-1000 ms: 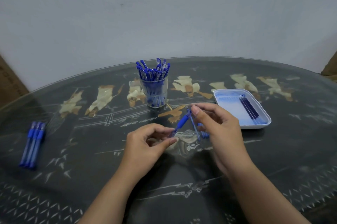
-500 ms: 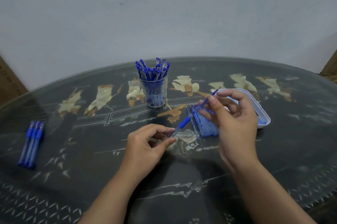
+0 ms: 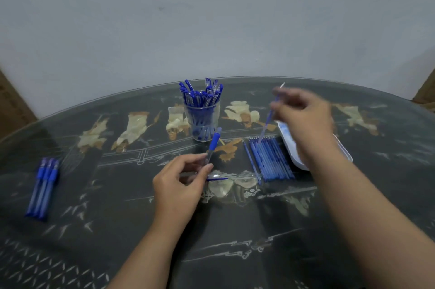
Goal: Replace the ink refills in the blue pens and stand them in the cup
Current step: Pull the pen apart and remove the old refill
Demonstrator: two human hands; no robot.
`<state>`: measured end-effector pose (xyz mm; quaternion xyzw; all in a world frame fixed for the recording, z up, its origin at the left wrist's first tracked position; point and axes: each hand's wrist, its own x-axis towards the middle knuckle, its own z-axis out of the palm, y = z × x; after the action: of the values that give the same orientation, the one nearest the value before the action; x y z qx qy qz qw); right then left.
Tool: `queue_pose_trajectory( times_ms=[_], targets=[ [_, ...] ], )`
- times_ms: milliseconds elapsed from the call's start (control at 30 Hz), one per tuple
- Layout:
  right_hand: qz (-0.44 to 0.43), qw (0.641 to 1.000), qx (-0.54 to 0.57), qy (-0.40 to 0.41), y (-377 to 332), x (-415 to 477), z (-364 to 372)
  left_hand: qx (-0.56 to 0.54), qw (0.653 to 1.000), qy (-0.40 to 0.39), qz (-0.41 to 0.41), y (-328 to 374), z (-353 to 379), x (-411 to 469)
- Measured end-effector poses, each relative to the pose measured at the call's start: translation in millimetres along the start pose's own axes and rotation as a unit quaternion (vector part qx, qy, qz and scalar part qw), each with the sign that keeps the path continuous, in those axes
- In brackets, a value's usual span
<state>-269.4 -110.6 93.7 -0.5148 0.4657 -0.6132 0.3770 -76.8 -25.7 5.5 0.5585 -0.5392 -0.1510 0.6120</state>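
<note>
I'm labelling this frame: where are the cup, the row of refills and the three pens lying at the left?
cup (image 3: 202, 124), head view, on its clear front wall.
row of refills (image 3: 270, 159), head view, middle of the row.
three pens (image 3: 41, 194), head view, middle pen's barrel.

Left hand (image 3: 181, 185) pinches a clear pen barrel with blue grip (image 3: 213, 145), tilted toward the clear plastic cup of blue pens (image 3: 203, 121). Right hand (image 3: 303, 114), blurred, holds a thin blue ink refill (image 3: 268, 121) above a row of blue refills (image 3: 270, 161) on the dark inlaid glass-topped bench (image 3: 117, 218), beside a white rectangular tray (image 3: 288, 138). Three blue pens (image 3: 43, 190) lie far left.
</note>
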Motion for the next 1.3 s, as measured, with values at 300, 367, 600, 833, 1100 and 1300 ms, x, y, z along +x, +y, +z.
queue_pose_trajectory(
  times_ms=[300, 367, 600, 833, 1100, 1300],
  targets=[
    [0.090, 0.930, -0.313, -0.169, 71, 0, 25, -0.006, 1.000, -0.005, -0.008, -2, 1, 1],
    [0.085, 0.916, -0.353, -0.172, 76, 2, 28, -0.008, 1.000, -0.005, -0.006, -2, 2, 1],
    [0.040, 0.889, -0.423, -0.172, 84, 8, 31, -0.009, 1.000, -0.009, -0.005, 0, 2, 1],
    [0.021, 0.895, -0.423, -0.141, 92, 13, 29, -0.002, 1.000, -0.012, -0.008, 1, 1, 1],
    [0.020, 0.901, -0.412, -0.136, 91, 10, 31, 0.002, 1.000, -0.012, -0.011, 3, 1, 2],
    [-0.006, 0.919, -0.375, -0.121, 80, 0, 26, 0.003, 1.000, -0.011, -0.010, 5, 1, 0]
  ],
)
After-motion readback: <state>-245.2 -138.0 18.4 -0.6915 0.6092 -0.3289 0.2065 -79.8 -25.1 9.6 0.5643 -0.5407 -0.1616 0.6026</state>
